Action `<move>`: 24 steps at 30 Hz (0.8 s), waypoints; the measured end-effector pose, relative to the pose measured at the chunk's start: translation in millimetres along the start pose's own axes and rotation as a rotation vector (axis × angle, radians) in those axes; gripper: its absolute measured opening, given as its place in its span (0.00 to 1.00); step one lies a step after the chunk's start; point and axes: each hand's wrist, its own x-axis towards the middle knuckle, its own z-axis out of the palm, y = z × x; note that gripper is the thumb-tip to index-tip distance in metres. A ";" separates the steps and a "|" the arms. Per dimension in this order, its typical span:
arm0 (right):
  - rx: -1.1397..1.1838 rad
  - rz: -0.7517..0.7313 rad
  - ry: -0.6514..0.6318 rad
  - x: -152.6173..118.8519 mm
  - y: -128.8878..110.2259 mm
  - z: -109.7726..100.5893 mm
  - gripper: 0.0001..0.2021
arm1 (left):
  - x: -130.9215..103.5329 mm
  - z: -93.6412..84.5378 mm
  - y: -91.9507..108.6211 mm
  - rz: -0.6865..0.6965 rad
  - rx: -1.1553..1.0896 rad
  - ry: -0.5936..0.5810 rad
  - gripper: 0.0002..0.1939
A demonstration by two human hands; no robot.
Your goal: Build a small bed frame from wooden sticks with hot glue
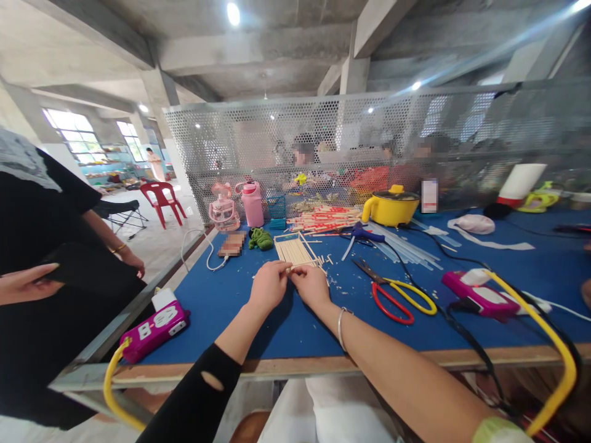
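Observation:
A small flat panel of pale wooden sticks (294,251) with a raised stick rim lies on the blue table in front of me. At its near edge, my left hand (271,284) has its fingers closed on the sticks. My right hand (312,287) pinches the same edge close beside it, a bracelet on its wrist. Fingers cover whatever small piece may be between them. Short stick offcuts (325,259) lie right of the panel. Scissors (392,300) with red and yellow handles rest farther right, blades partly apart. Behind them is a blue glue gun (367,232).
Chopsticks in red-and-white wrappers (323,219), clear glue sticks (409,249) and a yellow pot (395,209) occupy the back. Green yarn (261,239) and a pink bottle (252,204) stand left. Purple power strips (157,329) with cables flank both sides. A person (60,258) stands left.

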 end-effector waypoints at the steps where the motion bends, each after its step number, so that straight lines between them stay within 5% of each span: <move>1: -0.001 -0.002 -0.001 -0.1 0.0 0.0 0.09 | -0.4 0.5 0.0 0.000 -0.011 0.004 0.17; 10: -0.010 0.008 0.006 -0.9 -1.2 -0.5 0.09 | -0.9 9.3 -4.1 -0.115 -0.162 0.068 0.15; 24: -0.011 0.003 0.007 -0.2 -0.9 0.3 0.08 | 7.5 7.1 -9.8 -0.168 -0.330 -0.004 0.14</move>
